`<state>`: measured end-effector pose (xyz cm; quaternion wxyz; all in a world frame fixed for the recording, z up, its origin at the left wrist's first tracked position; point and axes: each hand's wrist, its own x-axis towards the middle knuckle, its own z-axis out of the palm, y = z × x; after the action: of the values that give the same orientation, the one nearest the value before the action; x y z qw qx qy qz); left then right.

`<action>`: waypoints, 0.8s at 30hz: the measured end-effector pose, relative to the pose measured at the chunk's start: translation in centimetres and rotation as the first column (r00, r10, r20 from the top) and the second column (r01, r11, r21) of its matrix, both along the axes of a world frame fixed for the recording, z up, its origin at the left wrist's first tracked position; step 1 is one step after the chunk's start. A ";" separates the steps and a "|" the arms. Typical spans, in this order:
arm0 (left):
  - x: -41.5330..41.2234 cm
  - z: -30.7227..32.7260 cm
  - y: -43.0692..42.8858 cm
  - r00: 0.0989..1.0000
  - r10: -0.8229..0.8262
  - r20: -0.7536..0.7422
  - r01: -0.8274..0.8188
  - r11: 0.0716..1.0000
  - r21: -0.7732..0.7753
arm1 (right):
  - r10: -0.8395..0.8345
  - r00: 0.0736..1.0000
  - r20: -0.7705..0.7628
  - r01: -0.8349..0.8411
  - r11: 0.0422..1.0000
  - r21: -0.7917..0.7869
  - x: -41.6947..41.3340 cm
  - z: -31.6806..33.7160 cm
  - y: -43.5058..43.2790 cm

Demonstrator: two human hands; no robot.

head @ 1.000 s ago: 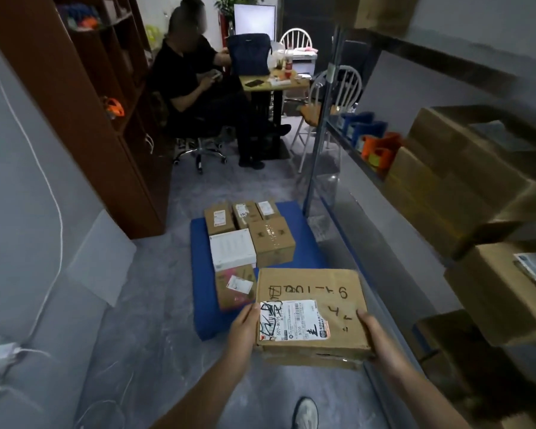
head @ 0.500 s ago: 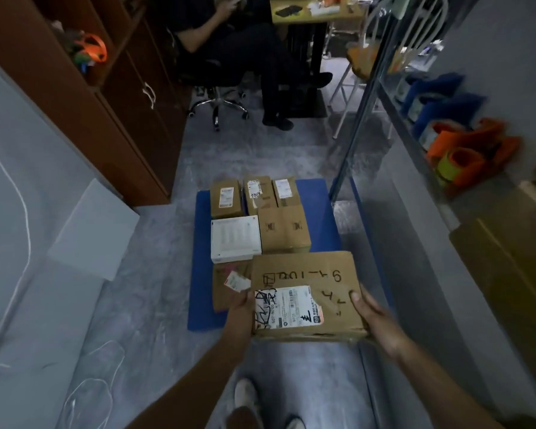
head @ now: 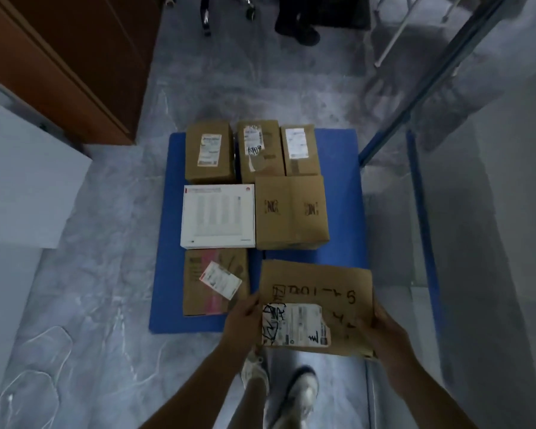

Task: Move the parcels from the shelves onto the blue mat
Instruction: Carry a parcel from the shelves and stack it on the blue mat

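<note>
Grey floor [head: 106, 274] carries the blue mat [head: 342, 193]. Over the mat's near right corner hangs the flat parcel [head: 316, 281], long axis left to right, left hand [head: 242, 320] and right hand [head: 384, 331] each with its grip curled round one short end. Bare mat likely waits directly beneath.

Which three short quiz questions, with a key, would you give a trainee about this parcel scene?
1. How many parcels lie on the blue mat, without counting the held parcel?
2. True or false: the left hand and the right hand both grip the held parcel.
3. The white box lies: A) in the far row; B) in the middle row, on the left; C) off the mat.
Key: 1) six; 2) true; 3) B.
</note>
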<state>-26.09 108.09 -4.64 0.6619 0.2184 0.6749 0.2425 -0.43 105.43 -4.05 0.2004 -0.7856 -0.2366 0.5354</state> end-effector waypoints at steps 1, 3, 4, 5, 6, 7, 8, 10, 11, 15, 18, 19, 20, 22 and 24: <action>-0.1 -2.0 0.8 0.999 0.035 0.002 -0.035 0.999 -0.012 | 0.015 1.000 0.002 -0.015 1.000 -0.007 0.1 -2.1 1.1; -0.4 -5.7 2.1 0.994 0.113 0.005 -0.113 0.993 -0.043 | 0.044 0.999 -0.003 -0.045 0.999 -0.019 0.0 -6.5 3.0; -0.6 -7.5 2.7 0.989 0.146 0.015 -0.145 0.988 -0.058 | 0.055 0.998 -0.002 -0.055 0.998 -0.008 0.0 -8.8 3.9; -0.8 -9.1 3.1 0.985 0.171 0.021 -0.169 0.983 -0.074 | 0.071 0.997 0.000 -0.071 0.997 -0.006 0.0 -10.9 4.7; -0.9 -10.8 3.5 0.983 0.186 0.006 -0.184 0.979 -0.083 | 0.074 0.997 -0.007 -0.074 0.997 -0.014 -0.1 -12.9 5.4; -1.0 -12.5 3.9 0.980 0.196 -0.015 -0.197 0.977 -0.086 | 0.068 0.998 -0.018 -0.069 0.997 -0.025 -0.3 -14.8 5.9; -1.0 -13.9 4.1 0.980 0.196 -0.031 -0.198 0.977 -0.085 | 0.063 0.998 -0.028 -0.063 0.998 -0.026 -0.6 -16.4 6.3; -1.1 -16.4 4.5 0.981 0.186 -0.053 -0.190 0.978 -0.087 | 0.081 0.995 -0.054 -0.082 0.996 -0.020 -1.2 -19.2 7.0; -1.2 -17.6 4.6 0.982 0.178 -0.070 -0.184 0.979 -0.094 | 0.082 0.994 -0.071 -0.083 0.996 -0.022 -1.4 -20.5 7.3; -1.3 -21.1 4.9 0.983 0.158 -0.090 -0.168 0.977 -0.128 | 0.084 0.989 -0.119 -0.089 0.995 -0.034 -1.2 -24.2 7.8; -1.3 -22.6 5.4 0.980 0.156 -0.122 -0.170 0.979 -0.112 | 0.109 0.987 -0.117 -0.115 0.992 -0.049 -0.7 -25.8 8.5; -1.3 -22.9 5.4 0.980 0.149 -0.136 -0.164 0.981 -0.108 | 0.117 0.986 -0.115 -0.123 0.991 -0.054 -0.6 -26.2 8.8; -1.3 -23.1 5.4 0.980 0.126 -0.154 -0.143 0.985 -0.100 | 0.126 0.985 -0.117 -0.133 0.989 -0.058 -0.4 -26.4 9.0; -1.4 -23.2 5.5 0.980 0.053 -0.191 -0.069 0.994 -0.083 | 0.160 0.977 -0.138 -0.170 0.983 -0.064 -0.4 -26.4 9.3; -1.5 -22.8 5.8 0.979 -0.007 -0.205 -0.013 0.995 -0.096 | 0.177 0.969 -0.171 -0.193 0.978 -0.081 -0.4 -25.8 9.6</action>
<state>-27.57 113.85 -27.46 0.5981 0.2090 0.7508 0.1868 -0.82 115.01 -29.89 0.1295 -0.7226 -0.2655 0.6250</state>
